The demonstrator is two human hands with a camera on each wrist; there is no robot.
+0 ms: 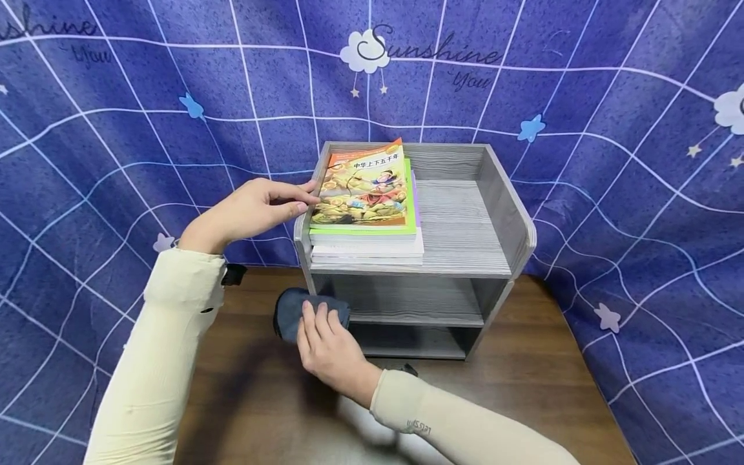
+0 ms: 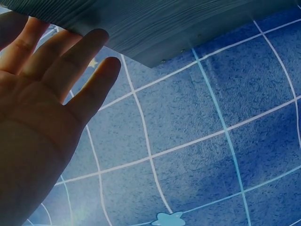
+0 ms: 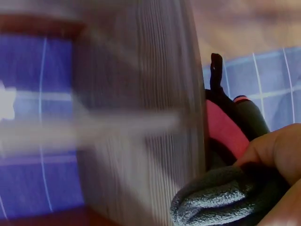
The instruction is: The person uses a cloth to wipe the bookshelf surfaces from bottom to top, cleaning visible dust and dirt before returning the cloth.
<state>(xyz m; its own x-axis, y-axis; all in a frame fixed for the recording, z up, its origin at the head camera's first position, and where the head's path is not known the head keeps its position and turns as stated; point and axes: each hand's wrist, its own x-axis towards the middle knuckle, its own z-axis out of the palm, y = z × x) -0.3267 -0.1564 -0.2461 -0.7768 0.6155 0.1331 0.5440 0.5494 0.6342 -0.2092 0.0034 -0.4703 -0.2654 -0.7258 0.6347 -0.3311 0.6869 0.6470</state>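
Note:
In the head view my left hand (image 1: pixel 256 206) reaches to the upper left side panel of a small grey wood-grain shelf unit (image 1: pixel 465 213). Its fingertips are at the panel's top edge; the left wrist view shows the fingers extended beside the panel (image 2: pixel 136 40). Lower down, my right hand (image 1: pixel 334 352) grips a dark grey fleecy cloth (image 1: pixel 289 314) at the unit's left side. In the right wrist view, the cloth (image 3: pixel 211 200) is bunched against the panel's edge, with black trim, a pink patch (image 3: pixel 225 127) and a black loop (image 3: pixel 216 68).
A stack of books (image 1: pixel 366 194) with an illustrated top cover lies on the unit's top, at the left. Two lower shelves (image 1: pixel 407 300) open to the front. The unit stands on a brown wooden surface (image 1: pixel 523 387), with a blue patterned curtain (image 1: pixel 232 84) behind and at both sides.

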